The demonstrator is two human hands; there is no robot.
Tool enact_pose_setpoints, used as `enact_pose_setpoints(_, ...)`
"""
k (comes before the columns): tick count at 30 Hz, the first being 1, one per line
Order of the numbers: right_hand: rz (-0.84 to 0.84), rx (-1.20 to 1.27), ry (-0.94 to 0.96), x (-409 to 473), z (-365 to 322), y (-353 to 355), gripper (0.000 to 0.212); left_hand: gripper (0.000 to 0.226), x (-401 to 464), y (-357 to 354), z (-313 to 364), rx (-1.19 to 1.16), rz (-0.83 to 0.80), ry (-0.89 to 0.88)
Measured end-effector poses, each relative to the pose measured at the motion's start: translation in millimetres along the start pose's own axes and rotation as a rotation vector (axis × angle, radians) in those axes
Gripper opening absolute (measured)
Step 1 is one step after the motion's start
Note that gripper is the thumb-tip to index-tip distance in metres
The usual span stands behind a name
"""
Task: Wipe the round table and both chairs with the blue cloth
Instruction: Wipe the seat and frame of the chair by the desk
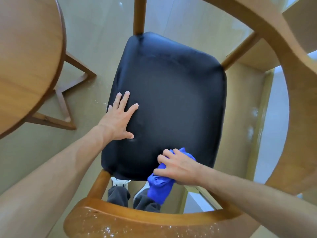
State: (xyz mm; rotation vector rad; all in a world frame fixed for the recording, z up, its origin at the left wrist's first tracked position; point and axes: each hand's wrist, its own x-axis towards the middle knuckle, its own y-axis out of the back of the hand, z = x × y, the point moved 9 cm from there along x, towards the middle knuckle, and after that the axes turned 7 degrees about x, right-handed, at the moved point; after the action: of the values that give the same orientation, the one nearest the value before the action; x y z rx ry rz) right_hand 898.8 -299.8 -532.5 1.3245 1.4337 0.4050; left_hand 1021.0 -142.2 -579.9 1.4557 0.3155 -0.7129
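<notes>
Blue cloth is soft, limp microfibre-looking stuff, bunched up under the right hand; fingers curled over it, clamping it at the near edge of the chair seat, with a loose tail hanging off past the seat rim. Judgement: light, no stiffness, best gripped as a wad so the palm can press it flat; a loose corner will drag and miss.

Seat is black, smooth, leather-like padding, probably low friction, wipes easily, dimples under load. Left hand lies flat on the seat's left side, fingers spread wide, holding nothing, likely steadying the chair.

Wooden backrest rail shows pale specks. Round tabletop sits off to the left. No brands, labels or writing readable anywhere.
</notes>
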Motion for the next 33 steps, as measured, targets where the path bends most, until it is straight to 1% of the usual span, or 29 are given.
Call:
enact_pose_setpoints(1, 0.075, 0.032, -0.011, 18.5, -9.0, 8.6, 0.047, 0.112, -0.9, 0.7, -1.3, -0.017, 0.003, 0.0)
enact_pose_setpoints(3, 0.166, 0.078, -0.03, 45.1, -11.4, 26.8, 0.05, 0.111, -3.0, 1.8, -5.6, -0.068, 0.019, -0.011)
enact_pose_setpoints(5, 0.221, 0.075, -0.106, 43.2, 17.9, 39.7, 0.049, 0.11, -5.6, 1.6, -9.1, -0.1, 0.037, -0.034)
enact_pose_setpoints(6, 0.266, 0.109, -0.204, 32.7, 45.9, 45.3, 0.049, 0.109, -6.7, 1.0, -10.1, -0.105, 0.046, -0.042)
enact_pose_setpoints(7, 0.333, 0.167, -0.351, 17.8, 81.0, 51.0, 0.051, 0.109, -7.6, 0.4, -10.6, -0.103, 0.054, -0.046)
enact_pose_setpoints(9, 0.449, 0.267, -0.715, -19.4, 153.6, 58.9, 0.054, 0.109, -8.6, -1.1, -9.1, -0.077, 0.052, -0.048)
enact_pose_setpoints(11, 0.583, 0.345, -1.03, -51.1, 211.3, 69.7, 0.049, 0.104, -11.9, -1.6, -4.4, -0.013, 0.065, -0.056)
enact_pose_setpoints(12, 0.693, 0.431, -1.168, -65.9, 234.9, 76.2, 0.046, 0.098, -15.5, -0.5, 0.5, 0.033, 0.094, -0.076)
enact_pose_setpoints(14, 0.935, 0.693, -1.378, -84.5, 267.6, 85.0, 0.044, 0.081, -26.9, 1.0, 21.2, 0.127, 0.189, -0.203)
enact_pose_setpoints(15, 0.985, 0.77, -1.408, -80.6, 275.1, 88.6, 0.044, 0.074, -34.0, -1.1, 34.6, 0.16, 0.218, -0.291)
enact_pose_setpoints(17, 0.92, 0.762, -1.35, -46.6, 263.5, 98.4, 0.043, 0.067, -43.1, -9.9, 55.0, 0.199, 0.183, -0.407)
enact_pose_setpoints(19, 0.851, 0.738, -1.229, -0.2, 220.3, 96.1, 0.038, 0.066, -42.6, -15.7, 60.9, 0.229, 0.12, -0.416)
enact_pose_setpoints(20, 0.813, 0.725, -1.151, 22.8, 191.7, 94.4, 0.038, 0.067, -41.9, -14.1, 61.4, 0.221, 0.118, -0.414)
enact_pose_setpoints(22, 0.698, 0.57, -0.919, 69.4, 138.4, 99.4, 0.043, 0.07, -42.8, -9.6, 60.1, 0.234, 0.121, -0.426)
enact_pose_setpoints(24, 0.579, 0.391, -0.612, 115.9, 102.2, 110.4, 0.049, 0.073, -45.5, -0.1, 57.2, 0.252, 0.147, -0.434)
enact_pose_setpoints(26, 0.45, 0.332, -0.32, 158.6, 81.5, 124.1, 0.053, 0.073, -45.4, -2.4, 53.3, 0.19, 0.134, -0.441)
enact_pose_setpoints(28, 0.306, 0.218, -0.126, 193.1, 65.4, 130.6, 0.049, 0.072, -43.7, -2.1, 51.0, 0.231, 0.139, -0.411)
enact_pose_setpoints(29, 0.273, 0.143, -0.092, 205.6, 65.4, 133.3, 0.046, 0.072, -42.6, -4.6, 50.7, 0.263, 0.116, -0.403)
enact_pose_setpoints(30, 0.283, 0.102, -0.117, 214.6, 76.9, 139.8, 0.047, 0.072, -41.8, -9.2, 51.7, 0.278, 0.097, -0.411)
enact_pose_setpoints(31, 0.323, 0.081, -0.195, 219.8, 98.0, 151.2, 0.049, 0.072, -42.6, -12.0, 52.5, 0.297, 0.089, -0.422)
enact_pose_setpoints(33, 0.421, 0.048, -0.437, 216.3, 161.0, 182.4, 0.059, 0.074, -42.4, -14.1, 51.6, 0.31, 0.111, -0.436)
